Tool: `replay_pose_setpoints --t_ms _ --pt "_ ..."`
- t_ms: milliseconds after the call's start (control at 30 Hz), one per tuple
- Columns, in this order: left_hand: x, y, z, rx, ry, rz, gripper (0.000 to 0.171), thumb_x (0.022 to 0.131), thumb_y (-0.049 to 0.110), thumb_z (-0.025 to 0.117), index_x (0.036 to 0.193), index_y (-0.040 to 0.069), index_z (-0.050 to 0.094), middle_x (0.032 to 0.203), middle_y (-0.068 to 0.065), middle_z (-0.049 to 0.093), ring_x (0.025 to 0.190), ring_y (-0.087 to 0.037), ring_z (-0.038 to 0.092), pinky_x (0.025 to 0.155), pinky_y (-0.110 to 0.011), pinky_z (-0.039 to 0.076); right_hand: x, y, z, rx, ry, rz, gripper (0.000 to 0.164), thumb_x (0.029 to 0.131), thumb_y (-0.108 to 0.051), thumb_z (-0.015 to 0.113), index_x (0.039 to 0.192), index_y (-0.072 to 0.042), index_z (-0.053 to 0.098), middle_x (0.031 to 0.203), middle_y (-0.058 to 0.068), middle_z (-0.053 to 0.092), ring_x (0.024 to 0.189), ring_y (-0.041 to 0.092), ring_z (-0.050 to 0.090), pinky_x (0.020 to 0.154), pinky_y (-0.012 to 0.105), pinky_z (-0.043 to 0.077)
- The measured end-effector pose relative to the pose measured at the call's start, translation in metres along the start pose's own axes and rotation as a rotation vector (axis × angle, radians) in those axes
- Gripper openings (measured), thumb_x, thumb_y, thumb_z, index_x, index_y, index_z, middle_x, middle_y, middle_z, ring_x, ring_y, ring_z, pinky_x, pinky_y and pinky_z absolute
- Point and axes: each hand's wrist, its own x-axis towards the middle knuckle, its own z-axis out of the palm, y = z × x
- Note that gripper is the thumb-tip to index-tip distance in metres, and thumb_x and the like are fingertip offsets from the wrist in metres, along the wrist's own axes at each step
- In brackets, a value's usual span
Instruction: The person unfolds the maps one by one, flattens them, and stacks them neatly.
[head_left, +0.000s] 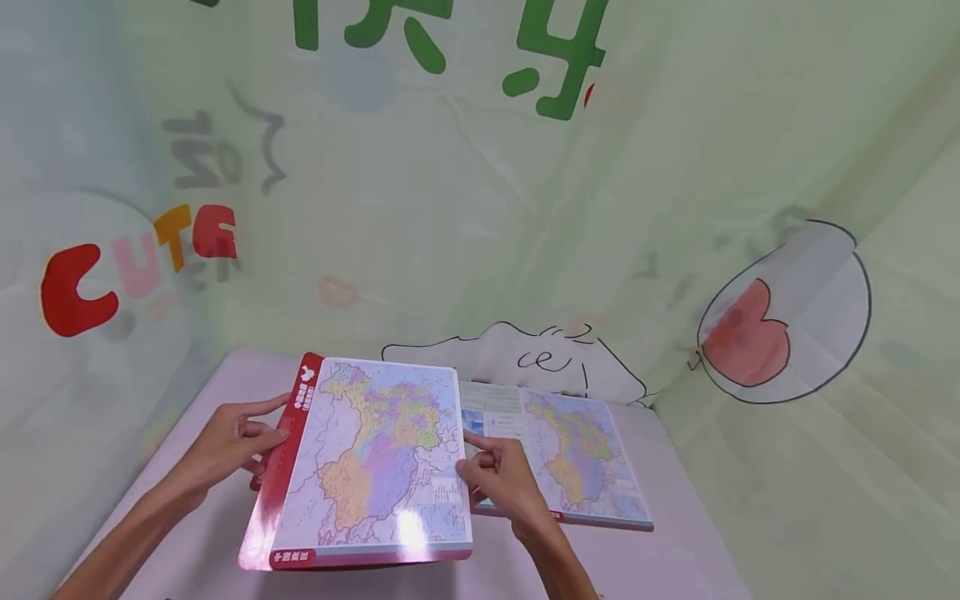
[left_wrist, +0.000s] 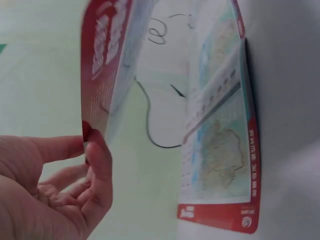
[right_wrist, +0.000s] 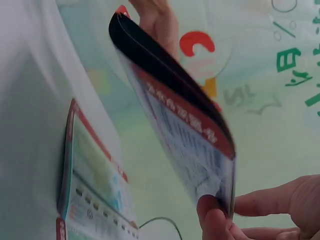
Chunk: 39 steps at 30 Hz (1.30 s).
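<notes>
A glossy map sheet with a red left border and white lettering is held up, tilted, above the table. My left hand pinches its red border between thumb and fingers. At the opposite edge, my right hand grips the sheet with the thumb on top. From the right wrist view, the sheet's underside shows a red band and printed text, with a dark curved layer along one edge. Another map lies on the table, partly covered by the held sheet and my right hand in the head view.
The pale pink table carries the lying map, whose red-edged end shows in the left wrist view. A light green cloth with printed letters and drawings hangs around the table's back and sides.
</notes>
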Motion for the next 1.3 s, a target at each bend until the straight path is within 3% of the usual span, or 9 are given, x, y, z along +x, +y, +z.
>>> replay_pose_setpoints --t_ms 133,267,367,467,667,933,1033,1200,1300 --pt "0.033 -0.010 0.020 0.021 0.039 0.015 0.069 0.106 0.018 0.072 0.164 -0.002 0.042 0.115 -0.028 0.080 0.082 -0.023 0.080 0.069 -0.031 0.066 0.013 0.016 0.000 -0.078 0.130 -0.026 0.058 0.102 -0.017 0.076 0.153 0.004 0.059 0.090 0.016 0.083 0.065 0.023 0.078 0.066 0.039 0.067" --pt "0.063 -0.023 0.039 0.029 0.047 0.023 0.064 0.105 0.013 0.072 0.161 -0.003 0.047 0.111 -0.026 0.081 0.077 -0.019 0.074 0.067 -0.031 0.065 0.031 0.034 0.002 -0.180 0.253 -0.027 0.058 0.099 -0.014 0.080 0.151 0.003 0.060 0.077 0.012 0.078 0.058 0.018 0.074 0.058 0.030 0.063" --pt "0.081 -0.035 0.050 0.026 0.059 0.012 0.059 0.105 0.008 0.070 0.159 -0.003 0.050 0.104 -0.023 0.081 0.074 -0.018 0.072 0.066 -0.030 0.064 0.045 0.046 0.003 -0.211 0.296 -0.002 0.059 0.097 -0.012 0.083 0.150 0.003 0.061 0.072 0.010 0.074 0.054 0.014 0.069 0.053 0.022 0.057" --pt "0.094 -0.045 0.060 0.038 0.082 -0.026 0.057 0.106 0.009 0.069 0.159 -0.002 0.051 0.105 -0.022 0.079 0.077 -0.017 0.071 0.066 -0.027 0.063 0.058 0.059 0.002 -0.191 0.295 0.051 0.060 0.096 -0.011 0.083 0.150 0.003 0.061 0.073 0.010 0.074 0.055 0.014 0.069 0.054 0.022 0.057" --pt "0.112 -0.061 0.076 0.051 0.103 -0.098 0.058 0.108 0.013 0.067 0.161 0.001 0.048 0.119 -0.029 0.075 0.083 -0.019 0.072 0.068 -0.027 0.063 0.076 0.088 -0.003 -0.176 0.306 0.110 0.058 0.094 -0.005 0.084 0.147 0.005 0.063 0.079 0.013 0.080 0.056 0.014 0.071 0.053 0.022 0.054" --pt "0.128 -0.075 0.094 0.049 0.240 -0.225 0.052 0.105 0.015 0.069 0.151 -0.006 0.059 0.114 -0.034 0.078 0.068 -0.022 0.077 0.056 -0.029 0.060 0.090 0.106 0.000 -0.230 0.351 0.151 0.055 0.091 -0.006 0.086 0.142 0.005 0.068 0.067 0.008 0.072 0.049 0.009 0.057 0.046 0.020 0.041" --pt "0.129 -0.074 0.098 0.088 0.267 -0.220 0.053 0.103 0.017 0.072 0.150 -0.005 0.060 0.106 -0.032 0.079 0.067 -0.025 0.077 0.054 -0.029 0.059 0.091 0.104 0.003 -0.262 0.377 0.156 0.055 0.090 -0.006 0.087 0.141 0.003 0.069 0.066 0.008 0.069 0.050 0.011 0.055 0.047 0.021 0.038" --pt "0.128 -0.072 0.101 0.132 0.286 -0.175 0.059 0.099 0.017 0.079 0.151 -0.003 0.058 0.097 -0.029 0.079 0.064 -0.028 0.076 0.054 -0.032 0.061 0.093 0.099 0.006 -0.439 0.463 0.152 0.055 0.087 -0.016 0.092 0.138 -0.005 0.074 0.073 0.007 0.074 0.057 0.013 0.060 0.055 0.025 0.038" --pt "0.128 -0.074 0.102 0.147 0.298 -0.153 0.060 0.097 0.014 0.080 0.150 -0.005 0.058 0.096 -0.028 0.078 0.064 -0.028 0.076 0.053 -0.033 0.061 0.092 0.096 0.008 -0.486 0.502 0.127 0.054 0.085 -0.017 0.094 0.135 -0.007 0.076 0.079 0.008 0.076 0.062 0.015 0.060 0.059 0.027 0.038"
